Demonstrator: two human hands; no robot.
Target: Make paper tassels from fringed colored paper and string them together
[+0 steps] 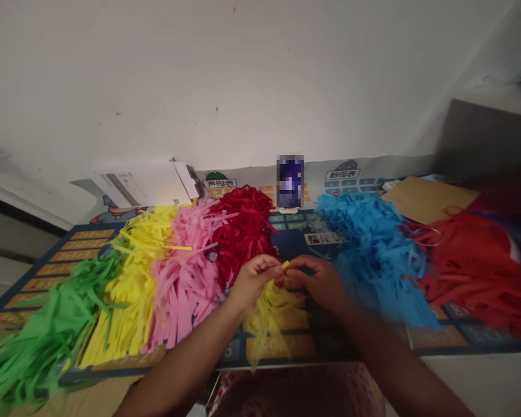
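Note:
Near the front middle of the table, my left hand (256, 279) and my right hand (316, 281) meet at the top of a yellow paper tassel (271, 318). The fingertips of both are pinched on its narrow upper end, and its loose strips hang down toward the table edge. Just behind my left hand lies a heap of dark red tassels (245, 231), with pink tassels (186, 275) to its left. Blue tassels (373, 255) spread out to the right of my right hand.
More yellow tassels (141, 278) and green tassels (61, 318) lie at the left, partly over the table edge. Red tassels (473, 266) and a brown paper piece (429, 198) are at the right. A phone (289, 182) stands upright at the back; a white box (143, 182) leans near the wall.

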